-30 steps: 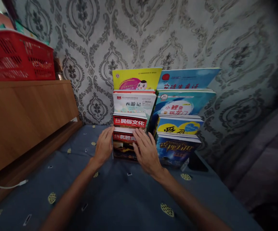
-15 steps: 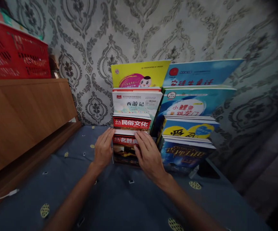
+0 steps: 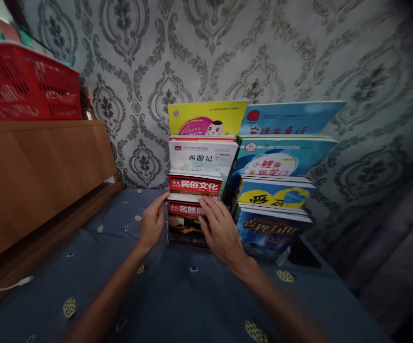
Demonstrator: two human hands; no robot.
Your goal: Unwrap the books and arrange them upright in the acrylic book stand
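Books stand upright in two stepped rows, the shorter ones in front. At the front of the left row is a dark book with a red title band (image 3: 184,228); a red-titled book (image 3: 195,185) stands behind it. My left hand (image 3: 152,223) is at the left edge of these front books, fingers stretched out, the tips touching near the top corner. My right hand (image 3: 220,228) lies on the front book's right side, its fingers flat over the upper edge and cover. Behind rise a white book (image 3: 202,157) and a yellow book (image 3: 206,114).
The right row holds a dark blue book (image 3: 266,233), a blue and yellow book (image 3: 277,193), a teal book (image 3: 285,155) and a tall blue book (image 3: 292,116). A dark flat object (image 3: 304,252) lies beside it. A red basket (image 3: 27,85) sits on a wooden cabinet (image 3: 42,176); a white cable (image 3: 9,286) lies below.
My left hand's fingers have drawn slightly off the front books' left edge, with fewer tips touching. My right hand stays on the front book. The camera view has shifted a little.
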